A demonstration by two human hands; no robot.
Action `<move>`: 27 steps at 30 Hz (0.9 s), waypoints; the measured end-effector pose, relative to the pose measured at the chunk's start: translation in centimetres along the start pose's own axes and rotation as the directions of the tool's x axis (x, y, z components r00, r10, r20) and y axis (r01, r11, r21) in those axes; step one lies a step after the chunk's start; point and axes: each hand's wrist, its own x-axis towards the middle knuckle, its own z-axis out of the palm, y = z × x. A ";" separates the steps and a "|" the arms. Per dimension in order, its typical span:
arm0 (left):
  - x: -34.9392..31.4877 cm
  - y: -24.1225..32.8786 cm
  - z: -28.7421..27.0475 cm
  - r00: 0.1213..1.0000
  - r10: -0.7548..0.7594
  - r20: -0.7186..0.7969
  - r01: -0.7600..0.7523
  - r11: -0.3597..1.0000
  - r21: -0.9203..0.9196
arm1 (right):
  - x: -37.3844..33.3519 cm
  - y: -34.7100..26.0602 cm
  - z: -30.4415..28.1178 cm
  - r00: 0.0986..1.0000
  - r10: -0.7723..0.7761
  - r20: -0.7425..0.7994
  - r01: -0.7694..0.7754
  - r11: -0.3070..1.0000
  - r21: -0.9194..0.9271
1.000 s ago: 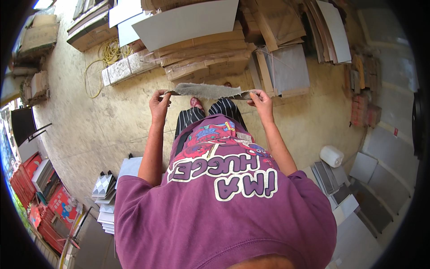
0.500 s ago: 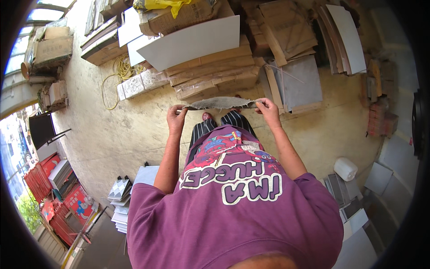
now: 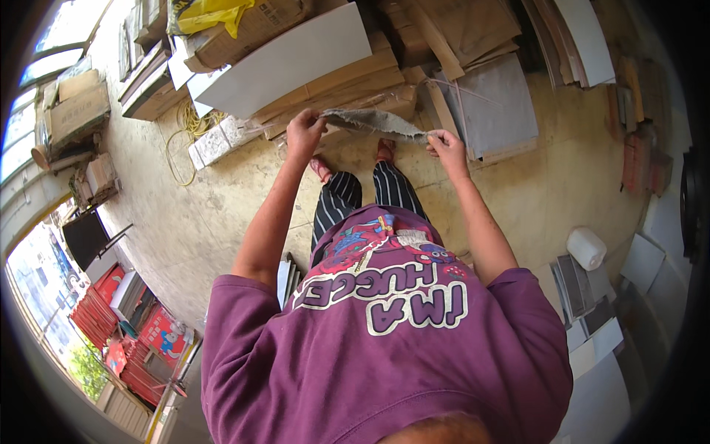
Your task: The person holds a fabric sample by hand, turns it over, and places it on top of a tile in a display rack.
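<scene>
A frayed strip of grey cloth (image 3: 373, 122) is stretched between my two hands, out in front of my body and above the floor. My left hand (image 3: 305, 132) pinches its left end, held a little higher and farther out. At the other end my right hand (image 3: 447, 150) grips the cloth between thumb and fingers. The strip sags slightly in the middle, and loose threads hang from its lower edge. Behind it lies a stack of flat cardboard cartons (image 3: 340, 96).
A long white board (image 3: 288, 63) leans across the cartons. Grey panels (image 3: 495, 103) stand to their right. Yellow cord (image 3: 194, 122) lies by a whitish block (image 3: 222, 142) on the floor. A white jug (image 3: 586, 248) and stacked tiles (image 3: 573, 288) are at right.
Both hands have moved away from my body, carrying the cloth strip farther out. The left hand rose more, so the strip now slants down to the right. My feet show more fully.
</scene>
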 end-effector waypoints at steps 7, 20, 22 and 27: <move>9.3 1.6 6.6 0.987 0.092 0.128 -0.122 0.959 0.256 | 3.7 2.0 -2.3 0.968 -0.076 -0.239 0.081 0.997 0.015; 18.7 -3.1 10.2 0.982 0.012 0.189 -0.025 0.998 0.066 | 9.3 8.6 1.2 0.877 -0.183 -0.444 0.052 0.955 -0.291; 19.8 -6.5 8.8 0.988 -0.036 0.149 0.018 0.992 0.122 | 10.8 12.0 3.6 0.909 -0.088 -0.408 -0.023 0.966 -0.259; 20.7 -15.5 1.0 0.993 -0.119 0.001 0.113 0.947 0.300 | 11.3 14.8 12.1 0.957 -0.022 -0.289 -0.100 0.911 -0.399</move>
